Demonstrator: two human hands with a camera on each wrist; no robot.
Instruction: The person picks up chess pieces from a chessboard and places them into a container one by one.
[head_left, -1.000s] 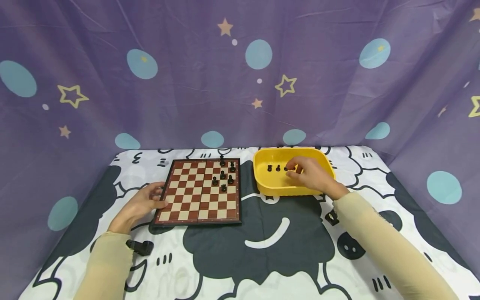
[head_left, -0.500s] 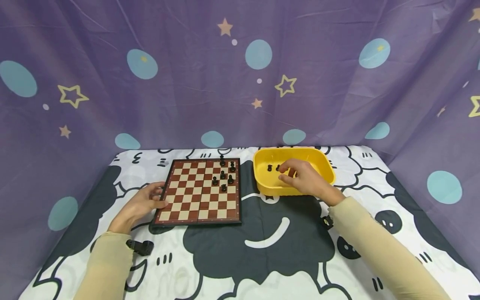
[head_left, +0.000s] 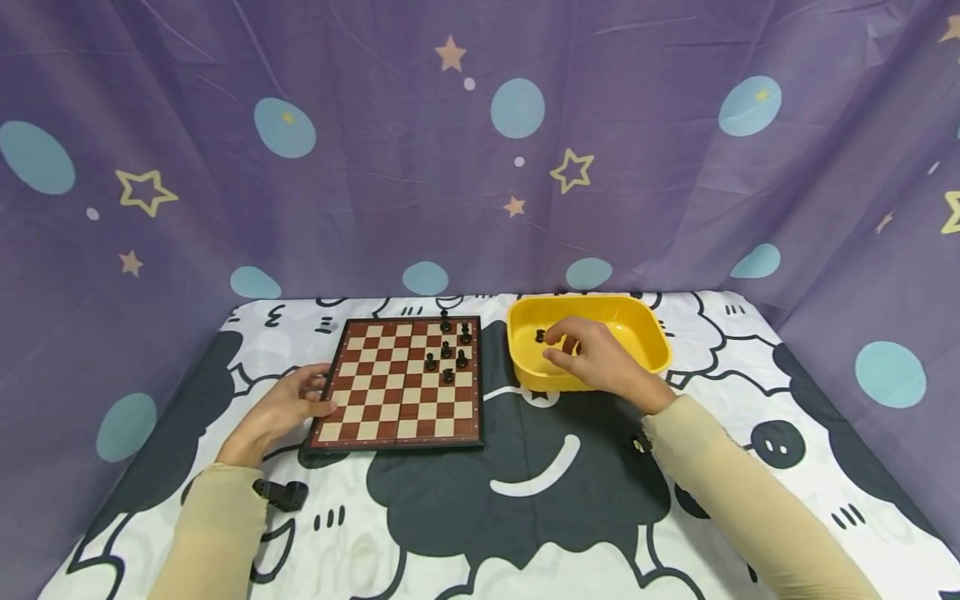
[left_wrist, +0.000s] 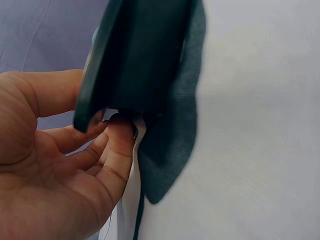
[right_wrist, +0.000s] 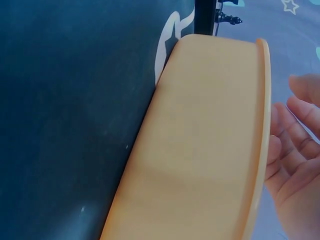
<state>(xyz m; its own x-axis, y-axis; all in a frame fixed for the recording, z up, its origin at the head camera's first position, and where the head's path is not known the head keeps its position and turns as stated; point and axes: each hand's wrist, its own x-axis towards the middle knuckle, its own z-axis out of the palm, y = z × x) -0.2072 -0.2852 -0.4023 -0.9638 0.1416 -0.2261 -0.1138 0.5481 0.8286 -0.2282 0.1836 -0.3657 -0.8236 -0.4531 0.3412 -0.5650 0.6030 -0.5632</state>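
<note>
My left hand [head_left: 279, 410] grips the left edge of the chessboard [head_left: 367, 392], thumb on top and other fingers below. In the left wrist view, the board's dark edge [left_wrist: 135, 60] sits between thumb and fingers. Several black chess pieces [head_left: 446, 350] stand on the board's far right part. Over the yellow tray [head_left: 551, 381] hovers my right hand [head_left: 596, 358], thumb and forefinger apart. Just left of its fingertips a small black chess piece [head_left: 539, 336] is in the tray; the hand may hide others. In the right wrist view the tray's wall [right_wrist: 200, 125] covers the lower fingers.
A black-and-white cartoon cloth [head_left: 517, 517] covers the table. Behind it hangs a purple curtain [head_left: 360, 167] with stars and blue ovals. A narrow strip of cloth separates the board from the tray. A black device [head_left: 281, 496] is strapped at the left wrist.
Over the tray, my right hand has moved left, passing above the row of black pieces and hiding more of them. My left hand and the chessboard stay where they were.
</note>
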